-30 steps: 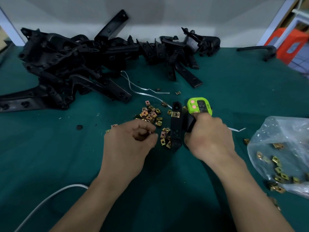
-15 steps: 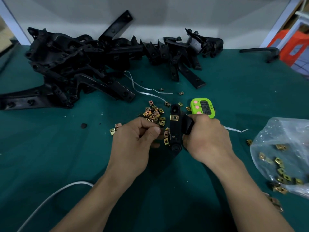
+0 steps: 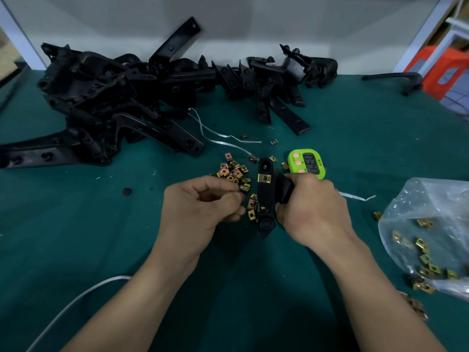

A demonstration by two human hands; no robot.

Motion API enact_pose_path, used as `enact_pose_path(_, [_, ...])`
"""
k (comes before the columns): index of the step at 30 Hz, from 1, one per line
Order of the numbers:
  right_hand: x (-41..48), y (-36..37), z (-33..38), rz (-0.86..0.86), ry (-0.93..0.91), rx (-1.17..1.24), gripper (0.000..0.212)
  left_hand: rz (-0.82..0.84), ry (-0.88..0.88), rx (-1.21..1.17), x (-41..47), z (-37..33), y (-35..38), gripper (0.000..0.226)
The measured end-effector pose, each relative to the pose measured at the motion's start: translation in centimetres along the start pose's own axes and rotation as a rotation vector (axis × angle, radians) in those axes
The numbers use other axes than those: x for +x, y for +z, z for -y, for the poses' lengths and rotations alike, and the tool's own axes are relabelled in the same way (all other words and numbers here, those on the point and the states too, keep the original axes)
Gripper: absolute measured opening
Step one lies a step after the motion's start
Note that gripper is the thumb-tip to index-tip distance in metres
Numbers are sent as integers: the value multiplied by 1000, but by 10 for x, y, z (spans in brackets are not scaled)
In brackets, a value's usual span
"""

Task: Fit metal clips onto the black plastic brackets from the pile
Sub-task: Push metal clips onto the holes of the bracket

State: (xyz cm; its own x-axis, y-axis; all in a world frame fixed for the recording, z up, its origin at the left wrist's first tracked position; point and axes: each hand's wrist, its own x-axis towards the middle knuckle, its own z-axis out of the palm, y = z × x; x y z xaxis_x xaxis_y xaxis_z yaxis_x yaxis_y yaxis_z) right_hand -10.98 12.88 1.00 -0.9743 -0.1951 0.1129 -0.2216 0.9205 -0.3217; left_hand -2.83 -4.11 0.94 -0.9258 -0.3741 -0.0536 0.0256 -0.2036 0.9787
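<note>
Near the front edge of the dark green cloth-covered table, a thin white cable curves in from the left and both bare forearms reach out over the cloth. Past them, about the middle of the surface, the left hand has drawn in from the scatter over the last second and now sits just beside the bracket. Its fingers are curled and the thumb presses the forefinger like a pinch, though I cannot tell whether a clip lies in it. The right hand keeps its fist wrapped round the side arm of the short black plastic bracket, which has barely moved. That reads as picking done and fitting about to begin. The bracket's long axis runs from the front edge toward the far edge, broad face up, with its rounded holed end pointing away and its round boss toward the person. One brass-coloured square metal clip already sits across it near the far end. Just left of the bracket lie the loose brass clips, and a lime-green digital timer rests behind the right hand. Toward the right edge sits a clear plastic bag of clips. Along the far edge sprawls the pile of long black plastic brackets.
</note>
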Motion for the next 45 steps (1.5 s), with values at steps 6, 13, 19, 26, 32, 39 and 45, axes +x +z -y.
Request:
enact_pose_path(6, [0, 1, -1, -5, -5, -9, 17, 73, 26, 120, -1, 1, 0, 18])
enact_pose_path(13, [0, 1, 1, 2, -13, -14, 18, 64, 67, 230, 0, 7, 0, 15])
enact_pose_path(19, [0, 0, 1, -10, -20, -23, 19, 226, 127, 280, -2, 5, 1, 36])
enact_pose_path(26, [1, -1, 0, -32, -48, -62, 18, 334, -19, 121, -1, 3, -2, 36])
enact_pose_path(32, [-1, -3, 4, -24, -106, -132, 21, 375, -66, 138, -1, 2, -4, 42])
enact_pose_path(39, [-5, -4, 10, 17, -145, -179, 22, 462, -111, 240, -2, 0, -5, 43])
enact_pose_path(45, [-8, -2, 14, -20, -132, -198, 20, 344, -62, 183, -9, 5, 3, 40])
